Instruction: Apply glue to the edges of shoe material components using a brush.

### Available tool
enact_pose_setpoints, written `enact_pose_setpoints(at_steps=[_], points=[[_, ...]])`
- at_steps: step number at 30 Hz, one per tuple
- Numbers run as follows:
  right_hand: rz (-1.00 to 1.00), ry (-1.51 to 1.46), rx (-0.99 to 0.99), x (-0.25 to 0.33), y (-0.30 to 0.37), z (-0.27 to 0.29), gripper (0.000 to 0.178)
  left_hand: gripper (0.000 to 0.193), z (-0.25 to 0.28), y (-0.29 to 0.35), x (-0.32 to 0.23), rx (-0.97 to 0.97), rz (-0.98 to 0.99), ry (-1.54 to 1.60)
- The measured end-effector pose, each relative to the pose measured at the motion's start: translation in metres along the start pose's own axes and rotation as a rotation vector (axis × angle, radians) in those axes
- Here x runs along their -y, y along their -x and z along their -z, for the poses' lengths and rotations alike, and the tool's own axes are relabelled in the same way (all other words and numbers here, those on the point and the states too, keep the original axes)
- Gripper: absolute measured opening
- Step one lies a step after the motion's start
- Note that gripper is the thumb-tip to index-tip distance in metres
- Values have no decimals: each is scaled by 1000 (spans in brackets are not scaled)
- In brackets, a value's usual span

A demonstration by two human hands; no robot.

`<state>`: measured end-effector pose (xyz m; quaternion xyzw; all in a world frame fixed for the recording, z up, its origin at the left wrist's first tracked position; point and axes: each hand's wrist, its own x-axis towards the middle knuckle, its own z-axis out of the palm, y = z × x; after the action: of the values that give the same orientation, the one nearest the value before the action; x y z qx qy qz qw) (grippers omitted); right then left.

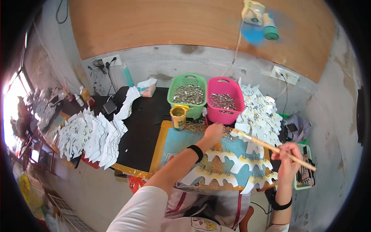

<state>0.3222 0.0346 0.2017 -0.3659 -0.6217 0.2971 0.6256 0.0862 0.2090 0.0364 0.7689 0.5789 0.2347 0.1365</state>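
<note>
My right hand grips a wooden-handled brush, whose tip points left over the board. My left hand reaches across to the far side of the board, fingers curled down by loose silver metal rings; whatever they pinch is hidden. Between my forearms, white scallop-edged pieces lie in overlapping rows, with yellowish smears and metal rings on them. They rest on a light-blue board with a worn yellow-brown frame. A yellow tin with an open top stands at the board's far left corner.
Behind the board, a green basket and a pink basket hold small silver metal parts. White pieces with rings pile up at right; stacks of white pieces cover the left. A tissue pack sits near the wall.
</note>
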Motion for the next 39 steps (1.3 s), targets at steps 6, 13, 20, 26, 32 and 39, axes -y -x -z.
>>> enact_pose_setpoints(at_steps=[6,13,20,26,32,39], points=[[-6,-69,391,14,-74,-118,5,23,45,61,-2,-132,-103,18],[87,324,501,-69,-129,-247,21,18,163,206,76,-230,204,-136],[262,506,601,-132,-107,-315,22,14,224,323,224,-527,740,-448],[-20,228,375,-109,-133,-277,20,15,230,329,254,-482,759,-373],[-289,-124,379,-97,-132,-230,18,15,244,317,237,-504,926,-464],[-395,-162,332,-100,-104,-161,15,29,212,274,134,-618,422,-530]])
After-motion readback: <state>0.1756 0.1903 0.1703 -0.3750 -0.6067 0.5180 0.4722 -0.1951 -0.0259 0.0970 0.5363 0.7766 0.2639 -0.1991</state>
